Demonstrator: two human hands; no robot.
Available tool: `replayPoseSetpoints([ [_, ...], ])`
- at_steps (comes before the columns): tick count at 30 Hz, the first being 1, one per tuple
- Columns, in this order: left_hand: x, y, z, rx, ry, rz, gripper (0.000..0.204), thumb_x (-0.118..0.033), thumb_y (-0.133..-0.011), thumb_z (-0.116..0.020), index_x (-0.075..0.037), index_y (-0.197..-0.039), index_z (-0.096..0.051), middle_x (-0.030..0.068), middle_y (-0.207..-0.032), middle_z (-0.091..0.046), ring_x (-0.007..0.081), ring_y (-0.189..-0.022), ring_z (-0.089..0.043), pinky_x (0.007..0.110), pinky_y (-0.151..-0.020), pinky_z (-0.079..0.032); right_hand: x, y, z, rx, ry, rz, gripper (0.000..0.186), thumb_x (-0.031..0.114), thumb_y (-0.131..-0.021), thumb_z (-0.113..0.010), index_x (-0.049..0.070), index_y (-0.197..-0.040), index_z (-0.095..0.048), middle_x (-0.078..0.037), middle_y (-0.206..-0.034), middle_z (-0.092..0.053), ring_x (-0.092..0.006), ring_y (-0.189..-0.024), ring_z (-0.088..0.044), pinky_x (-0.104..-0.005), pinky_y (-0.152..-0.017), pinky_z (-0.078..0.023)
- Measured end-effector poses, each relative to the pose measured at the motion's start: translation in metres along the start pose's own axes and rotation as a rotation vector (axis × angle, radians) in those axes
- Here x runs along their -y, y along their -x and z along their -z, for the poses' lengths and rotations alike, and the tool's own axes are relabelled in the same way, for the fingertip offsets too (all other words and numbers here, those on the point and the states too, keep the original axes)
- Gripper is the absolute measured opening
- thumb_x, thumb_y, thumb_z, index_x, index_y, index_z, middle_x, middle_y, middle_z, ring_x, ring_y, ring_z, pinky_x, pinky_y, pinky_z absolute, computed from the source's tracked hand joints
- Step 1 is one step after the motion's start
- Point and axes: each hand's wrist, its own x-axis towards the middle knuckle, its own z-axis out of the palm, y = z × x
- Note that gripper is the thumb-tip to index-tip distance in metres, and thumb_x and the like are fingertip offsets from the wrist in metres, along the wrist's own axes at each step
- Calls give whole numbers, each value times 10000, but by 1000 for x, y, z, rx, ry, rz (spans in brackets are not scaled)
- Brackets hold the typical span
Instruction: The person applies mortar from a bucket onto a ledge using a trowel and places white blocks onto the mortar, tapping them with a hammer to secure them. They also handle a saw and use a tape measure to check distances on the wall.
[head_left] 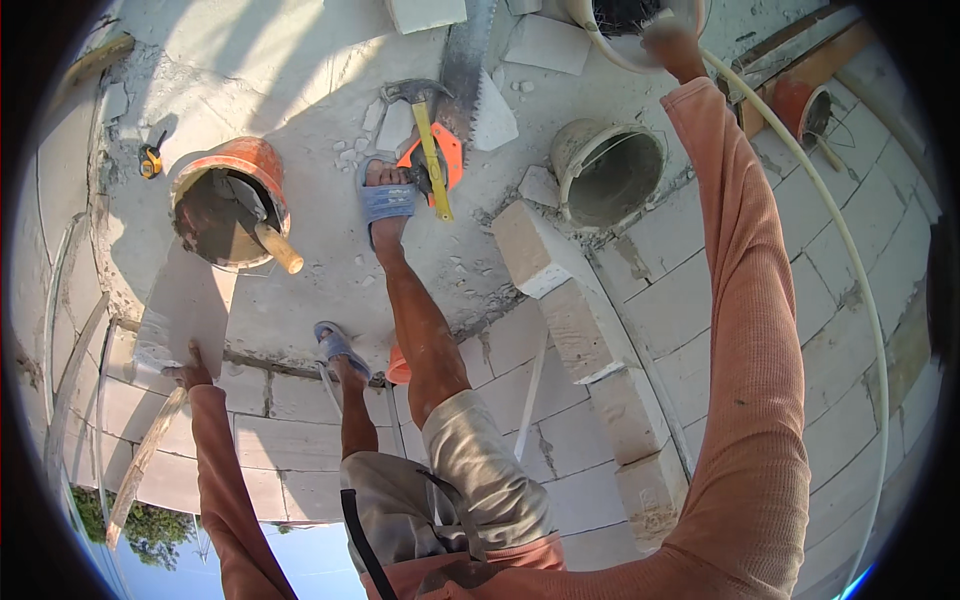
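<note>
My left hand grips the lower end of a pale, smooth building block, just below an orange bucket holding grey mortar and a wooden-handled tool. My right arm stretches far forward. My right hand is at the rim of a pale bucket with dark contents; its fingers are smeared, so their grip is hidden. Between the buckets, a yellow-handled hammer lies across the orange handle of a handsaw, close to my sandalled foot.
A second mortar bucket stands right of centre, near a stepped row of blocks. A tape measure lies at the far left. A pale hose curves down the right side. Block offcuts and rubble litter the floor.
</note>
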Motion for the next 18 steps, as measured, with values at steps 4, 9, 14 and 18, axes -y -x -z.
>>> replayPoseSetpoints([
  [4, 3, -1, -3, -34, -9, 17, 1429, -760, -705, -727, 41, -1540, 112, 405, -1413, -360, 536, -1295, -421, 552, -1082, -405, 14, 4, -8, -138, 488, 40, 296, 185, -846, -587, 108, -1095, -727, -187, -1073, -719, -387, -1066, -670, -470, -967, -507],
  [9, 1, 5, 15, 49, 9, 43, 1443, -739, -709, -742, 92, -1519, 115, 406, -1458, -298, 513, -1354, -363, 534, -1097, -400, 34, -24, -55, -70, 578, 154, 280, 141, -891, -584, 28, -1123, -695, -182, -1107, -712, -343, -1032, -696, -432, -926, -549],
  [14, 3, 3, 28, 46, 4, -46, 1447, -743, -705, -741, 118, -1512, 97, 409, -1495, -258, 501, -1376, -350, 515, -1119, -380, 46, -17, -75, -168, 626, 174, 274, 256, -934, -519, 125, -846, -743, -143, -900, -716, -323, -929, -697, -447, -794, -570],
  [18, 20, -13, 20, 124, 8, -17, 1430, -751, -716, -723, 141, -1508, 65, 384, -1489, -313, 460, -1373, -385, 475, -1144, -356, 41, -9, -62, -334, 679, 550, 255, 269, -922, -544, 116, -845, -733, -115, -889, -720, -298, -974, -687, -450, -838, -549],
])
